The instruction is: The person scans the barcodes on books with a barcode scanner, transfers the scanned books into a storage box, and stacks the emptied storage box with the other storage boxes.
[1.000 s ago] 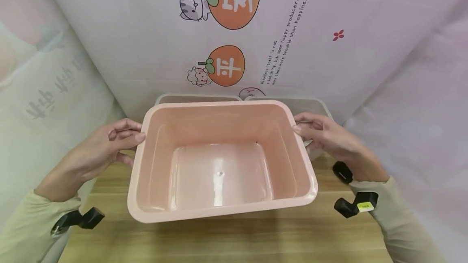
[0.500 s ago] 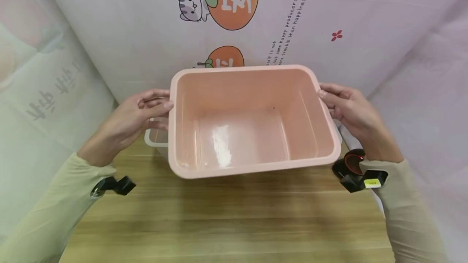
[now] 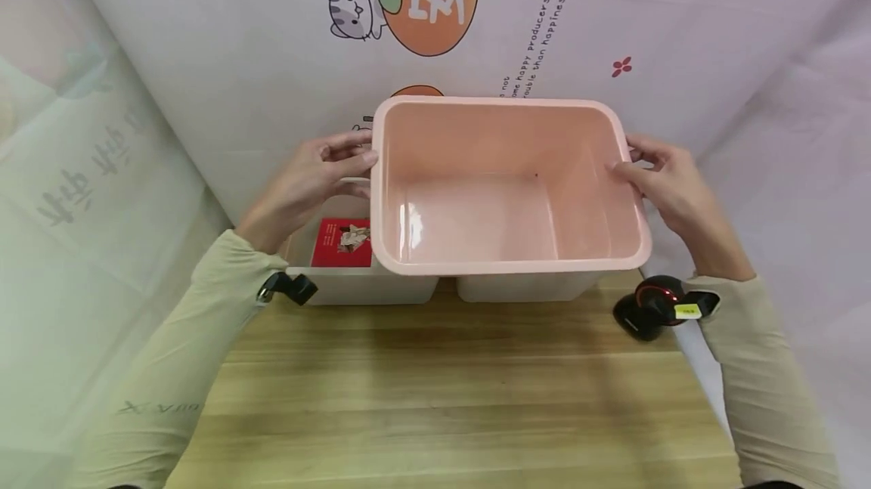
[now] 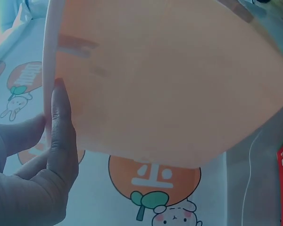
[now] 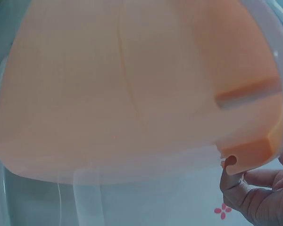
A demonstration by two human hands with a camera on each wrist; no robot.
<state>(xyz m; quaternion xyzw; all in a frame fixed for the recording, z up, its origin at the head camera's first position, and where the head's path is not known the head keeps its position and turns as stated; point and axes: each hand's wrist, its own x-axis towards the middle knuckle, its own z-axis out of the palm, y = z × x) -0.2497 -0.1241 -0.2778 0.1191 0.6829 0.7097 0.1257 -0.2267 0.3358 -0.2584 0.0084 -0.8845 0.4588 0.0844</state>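
Note:
A pink plastic storage bin [image 3: 476, 221], with no contents showing inside, is held up over the back of the table, its opening tilted toward me. My left hand [image 3: 309, 183] pinches its left rim, thumb on the edge and fingers behind; the left wrist view shows the hand [image 4: 42, 165] against the bin's outer wall [image 4: 170, 84]. On the opposite short side my right hand [image 3: 674, 183] grips the rim with the thumb inside. From the right wrist, the fingers [image 5: 236, 188] hook under a lip of the bin. Below it stand two white bins, partly hidden.
The left white bin [image 3: 367, 289] has a red printed book or box [image 3: 333, 243] inside. Beside it is the right white bin [image 3: 524, 289]. A black object with a red ring [image 3: 656, 296] stands at the table's right. Printed cloth walls [image 3: 238, 58] enclose the wooden table [image 3: 435, 406].
Both hands have carried the pink bin up, back and to the right. The left white bin and its red item have come into view.

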